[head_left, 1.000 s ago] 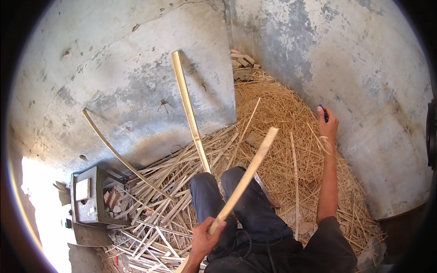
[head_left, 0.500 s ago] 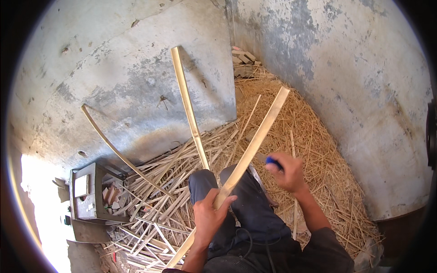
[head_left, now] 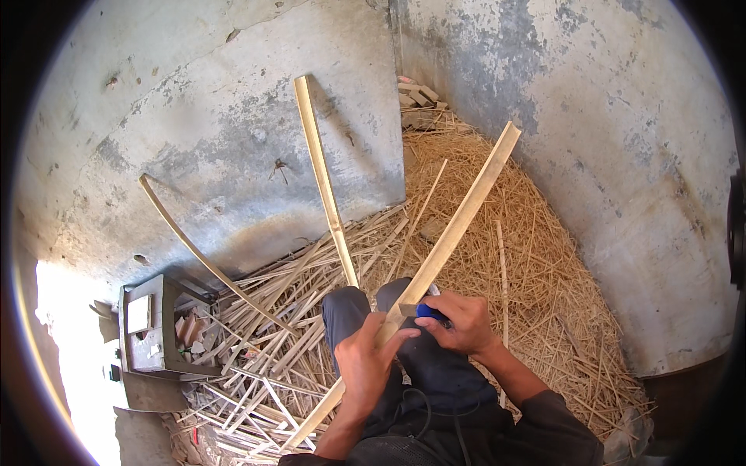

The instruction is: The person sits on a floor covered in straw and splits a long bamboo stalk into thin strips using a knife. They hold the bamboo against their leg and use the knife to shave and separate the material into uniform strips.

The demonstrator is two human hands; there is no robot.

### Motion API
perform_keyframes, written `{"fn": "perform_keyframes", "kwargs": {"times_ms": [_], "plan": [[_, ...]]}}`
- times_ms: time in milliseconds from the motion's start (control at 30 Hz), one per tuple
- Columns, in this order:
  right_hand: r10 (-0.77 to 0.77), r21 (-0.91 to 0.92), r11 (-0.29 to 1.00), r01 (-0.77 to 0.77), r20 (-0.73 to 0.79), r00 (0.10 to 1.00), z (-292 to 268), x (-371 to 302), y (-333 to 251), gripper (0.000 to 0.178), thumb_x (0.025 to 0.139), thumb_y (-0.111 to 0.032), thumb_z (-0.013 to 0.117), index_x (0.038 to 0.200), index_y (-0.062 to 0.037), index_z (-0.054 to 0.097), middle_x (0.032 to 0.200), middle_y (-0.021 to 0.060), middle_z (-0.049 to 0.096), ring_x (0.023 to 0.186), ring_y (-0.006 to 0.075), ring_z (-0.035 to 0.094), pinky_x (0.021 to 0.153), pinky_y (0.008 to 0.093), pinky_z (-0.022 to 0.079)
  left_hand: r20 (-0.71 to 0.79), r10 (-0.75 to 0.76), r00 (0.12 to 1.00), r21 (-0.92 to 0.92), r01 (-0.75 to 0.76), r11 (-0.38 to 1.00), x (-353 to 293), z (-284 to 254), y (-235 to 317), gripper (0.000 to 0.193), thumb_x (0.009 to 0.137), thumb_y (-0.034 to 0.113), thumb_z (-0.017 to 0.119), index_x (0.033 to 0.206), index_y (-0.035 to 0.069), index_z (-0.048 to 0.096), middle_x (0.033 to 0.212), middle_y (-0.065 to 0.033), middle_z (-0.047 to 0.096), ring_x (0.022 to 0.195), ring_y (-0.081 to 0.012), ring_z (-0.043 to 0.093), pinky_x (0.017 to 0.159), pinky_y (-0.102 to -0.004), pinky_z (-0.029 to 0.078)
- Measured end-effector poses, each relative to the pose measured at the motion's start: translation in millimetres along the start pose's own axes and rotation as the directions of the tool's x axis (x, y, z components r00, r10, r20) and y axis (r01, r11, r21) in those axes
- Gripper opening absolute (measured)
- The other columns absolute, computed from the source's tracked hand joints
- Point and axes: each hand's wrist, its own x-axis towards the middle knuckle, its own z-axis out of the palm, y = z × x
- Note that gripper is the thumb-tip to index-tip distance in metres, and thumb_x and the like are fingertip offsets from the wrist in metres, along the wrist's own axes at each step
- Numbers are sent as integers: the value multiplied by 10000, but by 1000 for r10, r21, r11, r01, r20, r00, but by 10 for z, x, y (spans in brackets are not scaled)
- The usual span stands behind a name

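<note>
**Pale strip (head_left: 474, 202) steadied beside a blue-handled tool (head_left: 429, 312)**

The strip is held slantwise over the dark-trousered legs (head_left: 439, 377) by the left hand (head_left: 367, 361), apparently so that it is kept from shifting; it is pinched between thumb and fingers. The tool is gripped by the right hand (head_left: 466, 320), its fingers curled closely round the handle. The grey blade (head_left: 408, 309) is laid over the strip just beyond the left hand, presumably where support is firmest; whether the edge bites cannot be told.

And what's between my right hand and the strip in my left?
A blue-handled tool, its blade over the strip, as the head view shows.
</note>
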Motion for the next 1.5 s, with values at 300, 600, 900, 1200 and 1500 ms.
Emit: {"fn": "perform_keyframes", "kwargs": {"times_ms": [300,600,900,1200,1500], "plan": [[7,-7,1000,-7,-59,998,-2,25,-18,330,956,-392,819,1026,-72,782,814,65,729,617,257,713,532,363,541,1,-66,998,-106,66,992,-18,7,7,377,831,222,965,959,-18,703,624,-60,538,584,-79,445,515,-296,388],[-25,-62,998,24,-16,1000,-107,76,19,356,961,-409,816,992,-57,781,794,77,732,604,253,699,529,360,529,38,-103,994,-190,109,976,-31,4,28,357,842,205,958,950,-31,713,617,-28,461,596,-75,361,504,-303,301],[-82,-149,985,82,0,997,-133,90,28,363,941,-436,831,964,-77,782,729,55,679,560,224,657,496,361,493,61,-101,993,-191,111,975,-81,-28,-5,334,865,197,941,970,-37,727,625,-56,511,600,-73,397,507,-307,330],[67,-193,976,-105,-195,978,-412,251,552,358,985,-401,788,1025,-46,792,884,121,778,698,271,757,601,349,583,98,-48,994,-87,57,995,-321,-127,-207,305,902,212,915,963,-27,735,635,-92,584,562,-91,470,515,-315,377],[133,-153,975,-161,-181,975,-494,280,664,379,1006,-386,770,1054,-10,782,898,134,785,722,259,777,642,355,607,200,-203,958,-61,219,974,-319,-194,-276,322,921,253,894,992,-11,724,621,-77,609,545,-109,541,544,-307,427]]}}
